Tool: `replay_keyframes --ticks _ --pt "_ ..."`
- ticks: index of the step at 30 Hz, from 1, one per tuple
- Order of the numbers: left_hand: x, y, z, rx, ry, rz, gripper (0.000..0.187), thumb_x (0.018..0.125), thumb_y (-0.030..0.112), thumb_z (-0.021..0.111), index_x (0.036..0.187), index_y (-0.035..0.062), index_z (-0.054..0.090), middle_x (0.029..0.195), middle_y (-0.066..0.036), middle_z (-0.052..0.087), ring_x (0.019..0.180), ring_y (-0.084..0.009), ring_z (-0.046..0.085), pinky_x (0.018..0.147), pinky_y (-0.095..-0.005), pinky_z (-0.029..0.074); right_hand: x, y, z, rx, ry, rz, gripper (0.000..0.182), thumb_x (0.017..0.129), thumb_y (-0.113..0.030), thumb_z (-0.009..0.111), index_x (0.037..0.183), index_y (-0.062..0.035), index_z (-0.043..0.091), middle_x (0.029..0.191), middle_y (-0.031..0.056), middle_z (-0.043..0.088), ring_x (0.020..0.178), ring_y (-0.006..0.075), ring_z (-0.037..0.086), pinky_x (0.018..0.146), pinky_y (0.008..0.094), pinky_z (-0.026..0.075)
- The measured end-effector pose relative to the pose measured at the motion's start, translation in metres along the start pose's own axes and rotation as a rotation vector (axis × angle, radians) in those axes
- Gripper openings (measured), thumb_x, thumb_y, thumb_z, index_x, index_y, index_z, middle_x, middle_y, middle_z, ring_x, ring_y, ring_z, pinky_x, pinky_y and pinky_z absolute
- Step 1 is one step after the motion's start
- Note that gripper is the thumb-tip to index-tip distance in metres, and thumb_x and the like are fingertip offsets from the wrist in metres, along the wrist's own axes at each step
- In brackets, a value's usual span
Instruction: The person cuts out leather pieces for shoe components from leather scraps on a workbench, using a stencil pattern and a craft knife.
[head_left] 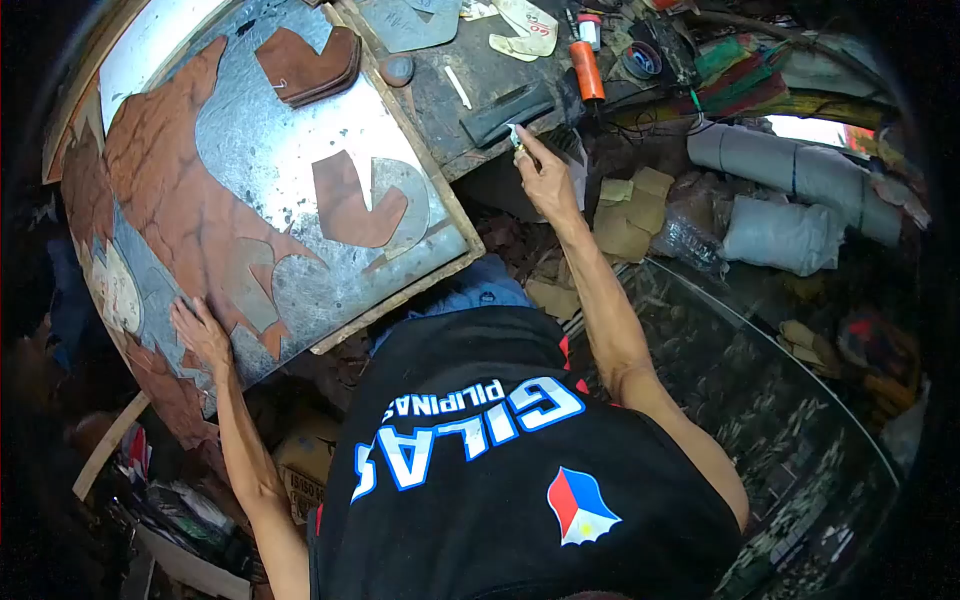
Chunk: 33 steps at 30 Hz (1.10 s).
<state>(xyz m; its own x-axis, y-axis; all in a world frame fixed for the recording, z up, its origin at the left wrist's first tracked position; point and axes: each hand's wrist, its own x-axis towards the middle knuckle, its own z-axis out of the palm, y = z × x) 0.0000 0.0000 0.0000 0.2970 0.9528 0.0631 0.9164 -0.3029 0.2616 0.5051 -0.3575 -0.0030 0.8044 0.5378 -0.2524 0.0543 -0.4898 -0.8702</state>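
My left hand (198, 330) lies flat on the brown leather hide (170, 190) spread over a metal-covered cutting board (290, 140), near the board's lower edge. My right hand (545, 175) reaches forward to the edge of the dark workbench (480, 70), its fingers pinched on a small pale object (516, 133) beside a black block (505, 112). A cut brown leather piece (350, 205) rests on a grey template (405, 195) on the board. A stack of brown cut pieces (310, 65) sits at the board's far part.
An orange-handled tool (586, 68), paper patterns (525, 28) and a roll of tape (641, 60) lie on the workbench. White fabric rolls (790, 165) and tan cardboard scraps (630, 210) sit to the right. A glass sheet edge (760, 330) curves lower right.
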Motion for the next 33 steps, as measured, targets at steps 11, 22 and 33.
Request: replay_keyframes --ticks 11,22,33 --pt "-0.001 0.000 -0.001 0.022 0.008 0.013 0.069 0.103 0.054 0.036 0.150 0.0031 0.037 0.157 -0.021 0.030 0.146 -0.0395 0.023 0.118 -0.0507 0.015 0.009 -0.028 -0.012 -0.050 0.170 0.065 0.035 0.095 -0.018 0.058 0.126 -0.0034 0.064 0.123 0.0218 0.065 0.120 0.0290 0.061 0.098 0.0333 0.049" --pt "0.001 -0.002 0.006 0.063 0.029 0.007 0.067 0.103 0.052 0.037 0.149 0.0032 0.038 0.156 -0.021 0.032 0.145 -0.0398 0.025 0.117 -0.0507 0.017 -0.008 -0.029 0.009 -0.201 0.143 -0.233 0.036 0.096 -0.021 0.059 0.129 -0.0082 0.063 0.118 0.0187 0.068 0.098 0.0238 0.071 0.081 0.0324 0.054" --pt "0.002 -0.003 0.004 0.052 0.031 0.016 0.066 0.103 0.051 0.037 0.149 0.0044 0.038 0.156 -0.020 0.032 0.146 -0.0391 0.025 0.117 -0.0521 0.017 -0.016 -0.036 0.011 -0.243 0.073 -0.272 0.037 0.096 -0.018 0.057 0.132 -0.0083 0.061 0.122 0.0177 0.067 0.089 0.0160 0.071 0.078 0.0295 0.055"
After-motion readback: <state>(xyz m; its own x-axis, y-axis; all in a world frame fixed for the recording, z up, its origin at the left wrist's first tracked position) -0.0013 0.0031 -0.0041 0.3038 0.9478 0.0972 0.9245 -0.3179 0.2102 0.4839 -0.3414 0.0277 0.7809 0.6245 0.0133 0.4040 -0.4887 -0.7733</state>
